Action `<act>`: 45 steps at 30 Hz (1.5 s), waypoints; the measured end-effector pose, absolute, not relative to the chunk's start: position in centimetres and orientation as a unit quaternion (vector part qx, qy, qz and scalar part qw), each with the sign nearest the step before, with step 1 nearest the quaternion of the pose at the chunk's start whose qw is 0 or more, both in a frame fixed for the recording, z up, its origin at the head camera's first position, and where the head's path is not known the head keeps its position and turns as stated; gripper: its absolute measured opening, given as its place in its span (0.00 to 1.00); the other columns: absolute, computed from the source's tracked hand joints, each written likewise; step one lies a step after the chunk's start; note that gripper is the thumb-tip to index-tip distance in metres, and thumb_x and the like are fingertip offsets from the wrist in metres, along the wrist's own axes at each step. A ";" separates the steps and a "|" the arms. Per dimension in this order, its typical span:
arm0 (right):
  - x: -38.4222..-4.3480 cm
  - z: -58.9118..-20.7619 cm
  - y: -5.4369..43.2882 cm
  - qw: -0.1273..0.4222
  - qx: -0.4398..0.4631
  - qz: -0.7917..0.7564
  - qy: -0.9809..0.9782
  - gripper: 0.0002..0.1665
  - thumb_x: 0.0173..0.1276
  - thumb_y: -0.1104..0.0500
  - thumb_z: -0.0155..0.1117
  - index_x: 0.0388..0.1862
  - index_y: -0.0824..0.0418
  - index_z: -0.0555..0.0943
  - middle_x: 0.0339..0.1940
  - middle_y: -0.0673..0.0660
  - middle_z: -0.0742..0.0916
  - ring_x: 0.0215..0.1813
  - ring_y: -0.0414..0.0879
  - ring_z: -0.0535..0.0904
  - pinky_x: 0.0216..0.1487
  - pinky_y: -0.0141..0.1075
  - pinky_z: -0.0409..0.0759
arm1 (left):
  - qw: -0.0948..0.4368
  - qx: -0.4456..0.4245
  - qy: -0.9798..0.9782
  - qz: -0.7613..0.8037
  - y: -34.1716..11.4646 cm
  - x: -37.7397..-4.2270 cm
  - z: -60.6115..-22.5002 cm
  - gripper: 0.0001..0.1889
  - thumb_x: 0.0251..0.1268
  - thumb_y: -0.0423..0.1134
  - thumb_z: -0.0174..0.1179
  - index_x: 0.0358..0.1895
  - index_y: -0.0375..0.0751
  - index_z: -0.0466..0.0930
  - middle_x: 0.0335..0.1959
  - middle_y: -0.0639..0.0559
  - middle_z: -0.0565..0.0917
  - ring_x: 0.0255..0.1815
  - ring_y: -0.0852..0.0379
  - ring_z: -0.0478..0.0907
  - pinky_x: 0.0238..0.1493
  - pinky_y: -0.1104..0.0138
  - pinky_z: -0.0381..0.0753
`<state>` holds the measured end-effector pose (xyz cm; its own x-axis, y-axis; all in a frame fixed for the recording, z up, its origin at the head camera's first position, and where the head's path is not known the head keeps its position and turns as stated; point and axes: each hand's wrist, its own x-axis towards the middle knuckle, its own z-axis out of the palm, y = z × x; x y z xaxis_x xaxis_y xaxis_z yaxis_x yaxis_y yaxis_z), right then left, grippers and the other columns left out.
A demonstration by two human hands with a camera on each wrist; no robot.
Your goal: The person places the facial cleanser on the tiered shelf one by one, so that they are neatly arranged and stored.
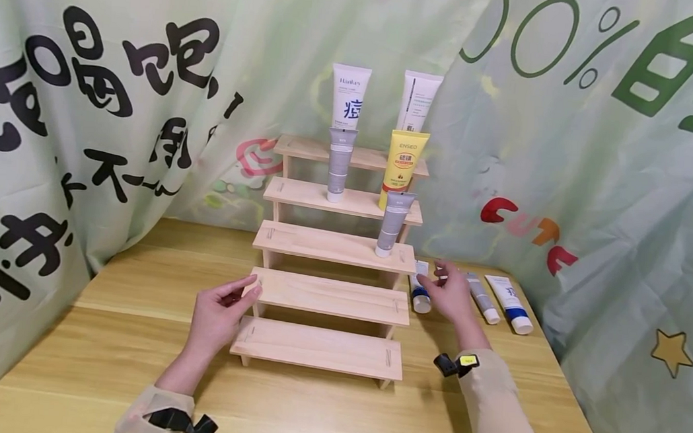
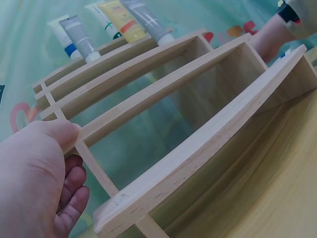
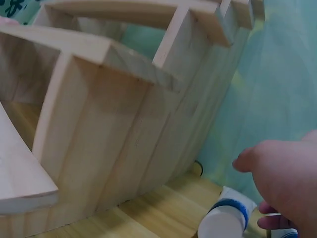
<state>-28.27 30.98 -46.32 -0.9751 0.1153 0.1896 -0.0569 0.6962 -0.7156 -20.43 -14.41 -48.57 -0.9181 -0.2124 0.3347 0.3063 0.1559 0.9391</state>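
On the bench (image 1: 310,419), head view: a five-step wooden rack (image 1: 332,295) before a printed curtain (image 1: 622,193). Left hand (image 1: 219,313) grips the left end of its second-lowest step. Right hand (image 1: 453,296), fingers apart, is just right of the rack, beside a lying blue-banded tube (image 1: 421,294); a short grey tube (image 1: 484,301) and a large white tube (image 1: 508,299) lie beyond. Standing: left white tube (image 1: 350,97) and right white tube (image 1: 419,102) on top, slim grey tube (image 1: 340,166) and yellow tube (image 1: 404,164) one step down, lower grey tube (image 1: 391,226) on the third.

Risk (judgement): a tug on the rack could topple the standing tubes, their caps being narrow. Labels: "Hankey" and 痘 on the left white tube; "ENSIEO", probably, with 硫磺 on the yellow; grey print too small. Curtain: "CUTE", "00%".

Left wrist view: thumb on the step's end, other fingers curled below. No legible labels.

Right wrist view: nothing seen between thumb and fingers; contact cannot be told. A careless nudge might roll the blue-banded tube. No print readable.
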 end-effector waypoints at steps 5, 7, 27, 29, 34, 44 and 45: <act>-29.1 -47.1 30.6 0.074 -0.030 0.367 -0.927 0.44 0.77 0.46 0.67 0.77 0.74 0.66 0.64 0.77 0.78 0.62 0.69 0.79 0.61 0.59 0.78 | 0.197 -0.030 -0.729 -0.655 -14.4 -20.4 -48.4 0.13 0.64 0.35 0.78 0.51 0.39 0.93 0.49 0.44 0.91 0.27 0.63 0.73 0.25 0.75 0.72; -29.4 -47.4 30.4 0.066 -0.036 0.360 -0.930 0.45 0.77 0.46 0.66 0.78 0.75 0.64 0.64 0.78 0.78 0.64 0.70 0.77 0.63 0.60 0.76 | 0.197 -0.032 -0.726 -0.658 -14.3 -20.3 -48.3 0.13 0.64 0.34 0.78 0.51 0.38 0.93 0.49 0.43 0.91 0.27 0.63 0.73 0.25 0.75 0.72; -30.1 -47.9 29.2 0.060 -0.066 0.311 -0.946 0.40 0.72 0.50 0.70 0.72 0.76 0.73 0.59 0.77 0.83 0.57 0.69 0.81 0.58 0.60 0.78 | 0.195 -0.032 -0.729 -0.656 -14.3 -20.2 -48.3 0.14 0.63 0.33 0.78 0.51 0.38 0.92 0.50 0.43 0.91 0.26 0.63 0.70 0.26 0.74 0.69; -30.0 -48.0 29.2 0.070 -0.065 0.309 -0.946 0.39 0.72 0.50 0.70 0.71 0.75 0.74 0.58 0.76 0.84 0.55 0.68 0.82 0.56 0.60 0.79 | 0.196 -0.030 -0.730 -0.654 -14.3 -20.2 -48.3 0.14 0.63 0.33 0.78 0.52 0.37 0.92 0.50 0.43 0.90 0.26 0.63 0.69 0.26 0.74 0.69; -29.9 -48.1 29.3 0.099 -0.072 0.302 -0.945 0.38 0.71 0.50 0.71 0.71 0.72 0.76 0.54 0.73 0.86 0.53 0.66 0.83 0.53 0.58 0.78 | 0.198 -0.031 -0.730 -0.653 -14.3 -20.3 -48.3 0.14 0.63 0.33 0.78 0.51 0.38 0.92 0.49 0.43 0.91 0.25 0.63 0.68 0.25 0.74 0.67; -29.1 -47.4 29.7 0.141 -0.077 0.323 -0.933 0.37 0.70 0.49 0.72 0.72 0.67 0.77 0.55 0.71 0.86 0.55 0.64 0.82 0.55 0.58 0.77 | 0.195 -0.026 -0.739 -0.644 -14.4 -20.4 -48.5 0.13 0.63 0.36 0.78 0.50 0.42 0.93 0.47 0.48 0.92 0.25 0.62 0.69 0.23 0.73 0.68; -29.0 -47.2 29.7 0.147 -0.078 0.326 -0.931 0.37 0.70 0.50 0.72 0.72 0.67 0.77 0.55 0.71 0.87 0.55 0.64 0.82 0.55 0.58 0.77 | 0.194 -0.026 -0.740 -0.643 -14.4 -20.4 -48.5 0.13 0.63 0.36 0.78 0.50 0.42 0.93 0.47 0.48 0.92 0.25 0.61 0.69 0.24 0.73 0.68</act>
